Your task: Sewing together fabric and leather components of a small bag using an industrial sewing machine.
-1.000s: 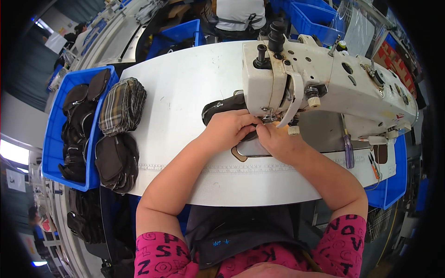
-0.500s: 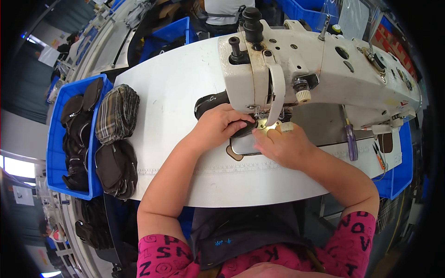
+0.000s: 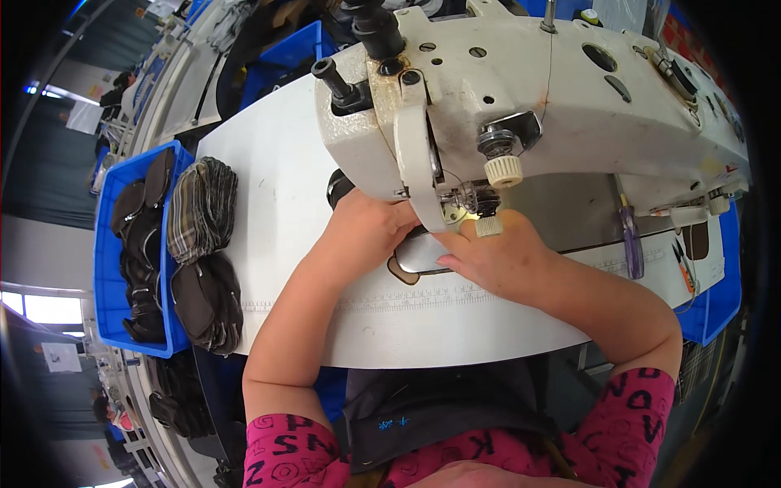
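My left hand [image 3: 362, 232] has its fingers closed on a dark fabric piece [image 3: 340, 183] beside the needle of the white sewing machine [image 3: 586, 98]; the machine head hides much of the piece and my fingertips. My right hand [image 3: 488, 256] is just right of it, under the needle area, thumb and index finger apart, the index tip near the piece's edge and the thumb over the metal plate [image 3: 419, 252]. The other fingers are partly hidden behind a knob.
On the white table [image 3: 366, 325], at left, lie plaid fabric pieces [image 3: 199, 207] and dark pieces [image 3: 203, 301], beside a blue bin [image 3: 106, 285] of dark pouches. At right are a purple screwdriver [image 3: 630, 244], an orange-handled tool [image 3: 683, 272] and another blue bin [image 3: 720, 285].
The camera view has shifted, so the machine appears larger and further left. My right thumb and index finger have spread apart; the dark piece is now more hidden behind the machine head.
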The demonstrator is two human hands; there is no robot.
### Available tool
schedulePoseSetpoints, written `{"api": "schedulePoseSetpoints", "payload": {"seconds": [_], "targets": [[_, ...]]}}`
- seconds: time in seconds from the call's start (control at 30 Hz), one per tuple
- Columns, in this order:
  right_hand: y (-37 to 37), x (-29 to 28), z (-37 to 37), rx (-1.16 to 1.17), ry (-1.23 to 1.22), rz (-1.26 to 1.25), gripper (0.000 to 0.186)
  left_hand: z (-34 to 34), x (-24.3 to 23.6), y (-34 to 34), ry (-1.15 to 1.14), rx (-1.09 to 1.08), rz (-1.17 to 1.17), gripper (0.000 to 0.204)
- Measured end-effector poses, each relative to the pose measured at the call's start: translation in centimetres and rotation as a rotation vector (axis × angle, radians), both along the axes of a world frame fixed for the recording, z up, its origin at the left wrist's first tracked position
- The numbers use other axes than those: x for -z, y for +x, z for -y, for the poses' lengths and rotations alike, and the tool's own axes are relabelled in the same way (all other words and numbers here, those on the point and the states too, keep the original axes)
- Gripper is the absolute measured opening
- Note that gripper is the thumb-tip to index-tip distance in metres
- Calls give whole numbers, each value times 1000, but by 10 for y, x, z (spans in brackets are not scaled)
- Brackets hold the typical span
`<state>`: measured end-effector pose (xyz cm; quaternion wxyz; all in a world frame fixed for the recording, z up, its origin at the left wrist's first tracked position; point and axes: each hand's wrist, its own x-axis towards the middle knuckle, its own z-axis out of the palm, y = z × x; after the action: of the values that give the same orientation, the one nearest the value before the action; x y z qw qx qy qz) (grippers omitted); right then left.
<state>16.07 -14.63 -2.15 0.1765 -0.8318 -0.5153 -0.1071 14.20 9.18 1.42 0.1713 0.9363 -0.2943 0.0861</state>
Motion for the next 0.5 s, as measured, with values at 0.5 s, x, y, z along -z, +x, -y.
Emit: {"api": "schedulePoseSetpoints", "payload": {"seconds": [0.5], "targets": [[-6,-5,-4,23,-39,17,40,-3,22,4,-182,-70,-29,17]]}}
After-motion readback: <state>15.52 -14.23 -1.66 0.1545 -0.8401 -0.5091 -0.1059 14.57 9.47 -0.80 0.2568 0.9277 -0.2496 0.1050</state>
